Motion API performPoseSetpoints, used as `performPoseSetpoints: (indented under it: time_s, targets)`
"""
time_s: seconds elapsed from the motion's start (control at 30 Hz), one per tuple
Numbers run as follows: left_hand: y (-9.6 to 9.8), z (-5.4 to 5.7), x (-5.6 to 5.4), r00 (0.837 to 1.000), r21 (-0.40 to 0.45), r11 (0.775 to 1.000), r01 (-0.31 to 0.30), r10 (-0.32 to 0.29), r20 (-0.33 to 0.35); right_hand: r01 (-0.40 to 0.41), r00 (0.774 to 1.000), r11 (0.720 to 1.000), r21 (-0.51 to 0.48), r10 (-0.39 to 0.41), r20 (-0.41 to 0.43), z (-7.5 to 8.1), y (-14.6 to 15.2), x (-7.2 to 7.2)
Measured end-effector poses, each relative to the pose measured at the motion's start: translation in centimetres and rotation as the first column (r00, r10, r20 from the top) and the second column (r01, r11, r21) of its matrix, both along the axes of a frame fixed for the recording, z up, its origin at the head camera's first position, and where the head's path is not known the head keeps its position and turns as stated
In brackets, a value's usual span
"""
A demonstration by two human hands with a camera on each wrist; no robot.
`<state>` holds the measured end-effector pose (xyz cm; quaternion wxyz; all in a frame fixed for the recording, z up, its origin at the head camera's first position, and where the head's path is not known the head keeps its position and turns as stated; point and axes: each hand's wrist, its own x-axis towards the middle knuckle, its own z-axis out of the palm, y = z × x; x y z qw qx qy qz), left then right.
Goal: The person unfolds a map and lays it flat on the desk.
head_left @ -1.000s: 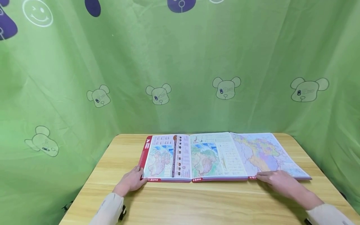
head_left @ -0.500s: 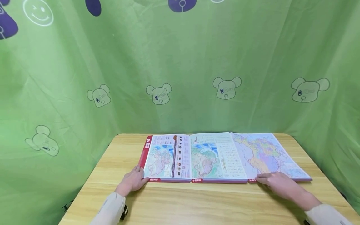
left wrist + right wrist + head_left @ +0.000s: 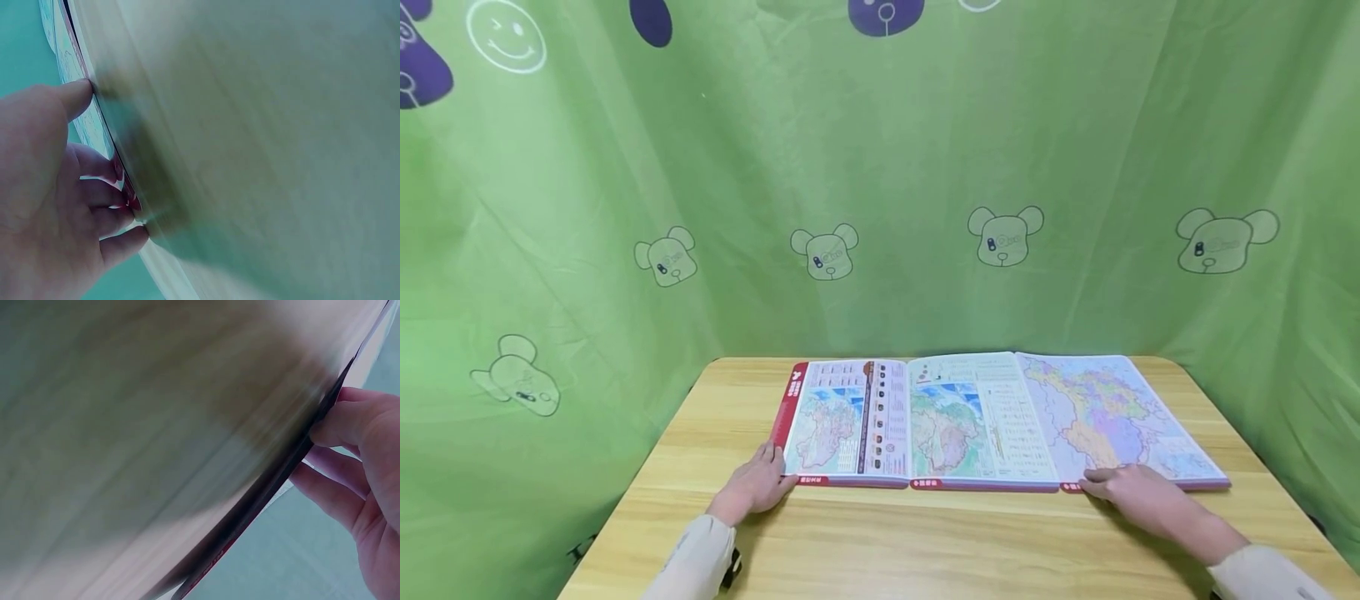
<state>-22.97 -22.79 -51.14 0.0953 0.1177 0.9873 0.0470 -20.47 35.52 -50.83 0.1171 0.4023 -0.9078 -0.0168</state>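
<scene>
A fold-out map (image 3: 951, 433) lies spread on the wooden table, its panels side by side with coloured maps and small print facing up. A red strip runs down its left side. My left hand (image 3: 754, 481) holds its near left corner, thumb on the front edge and fingers along the left side; in the left wrist view the left hand's fingertips (image 3: 128, 203) sit right at that edge. At the right panel, my right hand (image 3: 1150, 500) pinches the front edge near a small red tab. The right wrist view shows the right thumb (image 3: 328, 428) against the map's dark edge.
The wooden table (image 3: 925, 542) has rounded far corners and extends past both ends of the map. A green curtain (image 3: 917, 150) with bear heads hangs close behind it and at both sides. Pale sleeves (image 3: 692, 558) cover both forearms.
The right hand has shifted slightly toward the near side at the map's front edge. The left hand and the map stay almost where they were.
</scene>
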Motion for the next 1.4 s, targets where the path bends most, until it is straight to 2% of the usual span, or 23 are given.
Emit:
performPoseSetpoints:
  time_s: [0.27,0.57,0.83,1.07,1.23,1.33,1.4]
  targets:
    - [0.08,0.0,0.28,1.0,0.006,1.0,0.007,-0.007,-0.003,0.042,0.998,0.999,0.017,-0.043,0.052,-0.14,-0.18,0.25]
    - [0.13,0.4,0.24,1.0,0.003,1.0,-0.007,0.007,0.001,0.058,0.998,0.998,0.012,-0.058,0.026,-0.3,-0.57,0.23]
    - [0.42,0.3,0.07,1.0,0.0,1.0,-0.015,0.015,0.026,0.003,0.998,1.0,0.011,-0.002,-0.059,-0.52,-0.01,0.41]
    - [0.07,0.36,0.12,1.0,0.02,1.0,0.002,-0.002,-0.001,0.039,0.999,0.999,-0.011,-0.039,-0.01,-0.55,0.16,0.47]
    - [-0.13,0.58,-0.09,1.0,0.012,1.0,-0.007,0.007,-0.017,0.006,0.998,1.0,-0.021,-0.007,-0.061,-0.46,-0.37,0.1]
    - [0.25,0.79,-0.31,0.999,0.002,1.0,-0.022,0.022,-0.025,0.024,0.998,0.999,-0.021,-0.025,-0.06,-0.32,-0.62,0.03]
    - [0.81,0.92,-0.44,0.999,0.001,1.0,-0.03,0.03,-0.023,0.051,0.998,0.998,-0.03,-0.052,-0.031,-0.21,-0.71,0.17]
